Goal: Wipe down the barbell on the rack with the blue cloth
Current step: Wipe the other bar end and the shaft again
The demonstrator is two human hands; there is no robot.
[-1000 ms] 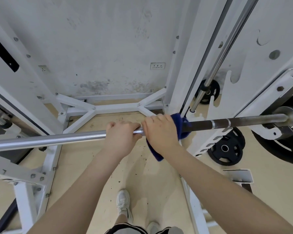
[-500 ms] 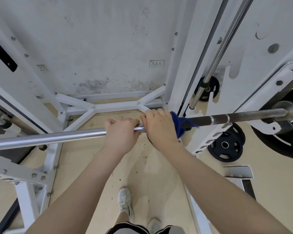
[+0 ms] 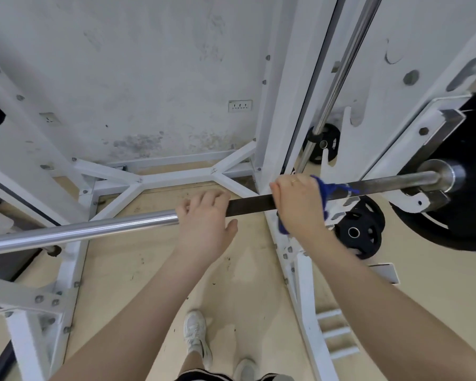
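two hands sit on one long barbell that runs across the view from lower left to upper right, resting on the white rack. the bar is a round steel rod: its left stretch is bright, smooth and mirror-like, while the section between the hands is dark and matte, and the right stretch looks dull grey with a worn finish. its thicker sleeve at the far right carries a large black plate with a rubbery surface. the left hand lies over the bar with fingers loosened and the thumb spread away below, not clamped. the right hand is wrapped firmly around the bar with the blue cloth bunched under the palm; soft, fuzzy folds poke out on the right side and a corner hangs below the wrist. the rack's frame is painted white square tubing with bolts, scuffed in places. a smaller black plate with grip holes sits low beside the rack over the pale wooden floor. the wall behind is rough, stained plaster.
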